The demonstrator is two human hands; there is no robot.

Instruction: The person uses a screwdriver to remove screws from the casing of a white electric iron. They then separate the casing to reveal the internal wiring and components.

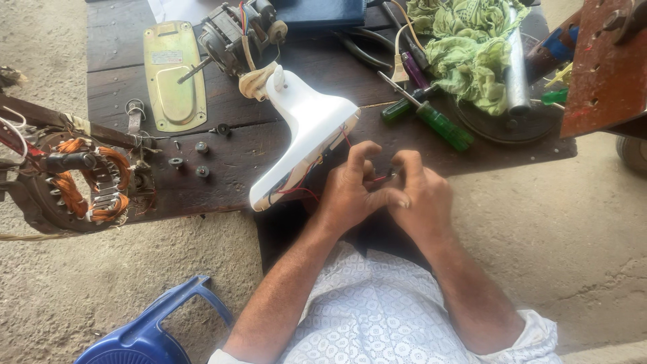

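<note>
Dark wooden workbench [269, 145] with white fan housing [306, 131], motor [232, 34], brass plate [174, 74], green-handled screwdrivers [431, 118], green rag [472, 40].

The person wears a white short-sleeved shirt with a fine lattice pattern; forearms and hands bare.

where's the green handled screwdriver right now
In the head view, the green handled screwdriver lies on the dark wooden table, upper right of the hands, beside the green cloth.

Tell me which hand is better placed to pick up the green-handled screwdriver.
Probably the right hand. The green-handled screwdriver lies on the dark wooden table above and slightly right of it, while the left hand sits beside the white plastic housing. Both hands are pinching red wires.
</note>
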